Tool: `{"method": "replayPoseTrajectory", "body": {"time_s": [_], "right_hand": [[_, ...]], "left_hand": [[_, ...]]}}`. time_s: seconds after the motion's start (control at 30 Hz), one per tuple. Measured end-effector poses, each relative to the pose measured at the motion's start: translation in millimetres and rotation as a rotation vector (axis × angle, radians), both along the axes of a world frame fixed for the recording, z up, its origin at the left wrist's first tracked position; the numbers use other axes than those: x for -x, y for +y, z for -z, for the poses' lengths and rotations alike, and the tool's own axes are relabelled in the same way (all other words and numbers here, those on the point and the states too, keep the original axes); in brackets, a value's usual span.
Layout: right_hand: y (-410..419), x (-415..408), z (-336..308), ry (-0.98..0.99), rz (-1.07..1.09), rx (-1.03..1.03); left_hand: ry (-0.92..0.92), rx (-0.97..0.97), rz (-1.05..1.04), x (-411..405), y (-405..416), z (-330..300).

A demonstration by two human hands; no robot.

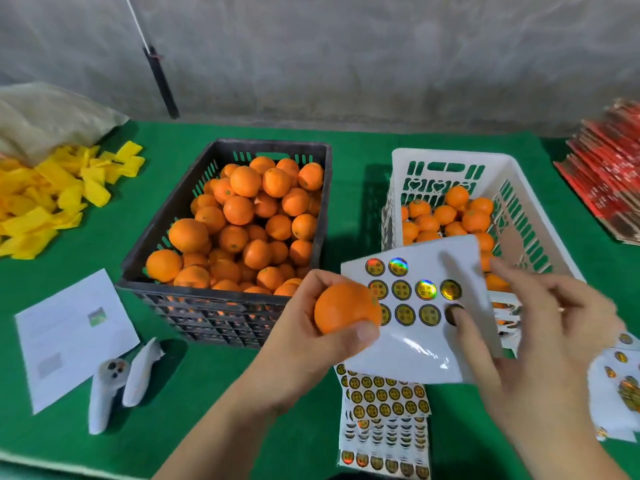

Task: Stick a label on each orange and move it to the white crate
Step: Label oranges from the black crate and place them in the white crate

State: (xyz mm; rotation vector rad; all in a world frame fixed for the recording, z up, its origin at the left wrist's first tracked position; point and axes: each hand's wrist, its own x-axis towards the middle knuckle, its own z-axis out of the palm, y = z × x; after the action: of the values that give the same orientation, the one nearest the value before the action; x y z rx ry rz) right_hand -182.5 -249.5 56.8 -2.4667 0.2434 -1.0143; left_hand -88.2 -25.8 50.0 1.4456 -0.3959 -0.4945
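My left hand [304, 341] grips one orange [343, 306] in front of the black crate [207, 296], which is heaped with oranges [249, 216]. Just right of it a white label sheet [415, 351] stands tilted, with round gold labels [403, 289] in rows. My right hand [540, 334] is blurred over the sheet, fingers spread, its index fingertip touching a label [453, 313] in the bottom row. What props the sheet up is hidden. The white crate [450, 155] behind the sheet holds several labelled oranges [450, 216].
More label sheets [384, 410] lie stacked on the green table near me, others [616, 386] at the right edge. Left: yellow wrappers [41, 199], a sack [45, 116], a printed paper [72, 334], two white-wrapped controllers [114, 386]. Red flat boxes [609, 174] are stacked far right.
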Motion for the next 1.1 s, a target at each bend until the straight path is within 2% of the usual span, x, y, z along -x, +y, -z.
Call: {"method": "replayPoseTrajectory", "body": {"time_s": [0.03, 0.07, 0.13, 0.37, 0.47, 0.53, 0.63, 0.7, 0.8, 0.87, 0.93, 1.1], "right_hand": [[2.9, 3.2, -8.3, -0.032, -0.082, 0.136], [6.7, 4.9, -14.8, -0.019, -0.179, 0.176], [10.7, 1.9, -22.2, 0.063, -0.316, 0.132], [-1.1, -7.8, -28.7, 0.318, -0.548, -0.284], [-7.7, -6.3, -29.5, 0.356, -0.638, -0.572], [-12.0, -6.3, -29.0, 0.359, -0.656, -0.629], [-15.6, -5.0, -30.9, 0.352, -0.620, -0.585], [-14.2, -3.6, -32.9, 0.343, -0.600, -0.626], [-6.8, 1.3, -35.8, 0.095, -0.397, -0.561], [7.3, 7.4, -39.8, -0.042, -0.360, -0.399], [21.8, 13.3, -34.7, -0.021, -0.498, -0.190], [17.4, 19.6, -27.6, 0.169, -0.641, -0.093]], "left_hand": [[-0.046, 0.013, 0.038, 3.2, 0.4, 1.2], [-0.078, 0.024, 0.074, 7.0, 0.8, 1.3], [-0.146, 0.021, 0.148, 13.1, -0.7, 1.3], [-0.318, -0.050, 0.263, 27.1, -2.5, -2.5], [-0.325, -0.066, 0.272, 28.9, -0.6, -3.9], [-0.324, -0.090, 0.271, 30.2, -2.1, -7.6], [-0.318, -0.104, 0.278, 31.0, -4.4, -9.5], [-0.345, -0.102, 0.279, 32.0, -2.9, -5.7], [-0.299, -0.060, 0.250, 31.1, -1.6, -2.8], [-0.275, -0.055, 0.247, 29.8, -4.4, -3.6], [-0.233, -0.023, 0.255, 29.4, -7.7, -2.2], [-0.118, 0.041, 0.277, 29.8, -10.2, 3.3]]}}
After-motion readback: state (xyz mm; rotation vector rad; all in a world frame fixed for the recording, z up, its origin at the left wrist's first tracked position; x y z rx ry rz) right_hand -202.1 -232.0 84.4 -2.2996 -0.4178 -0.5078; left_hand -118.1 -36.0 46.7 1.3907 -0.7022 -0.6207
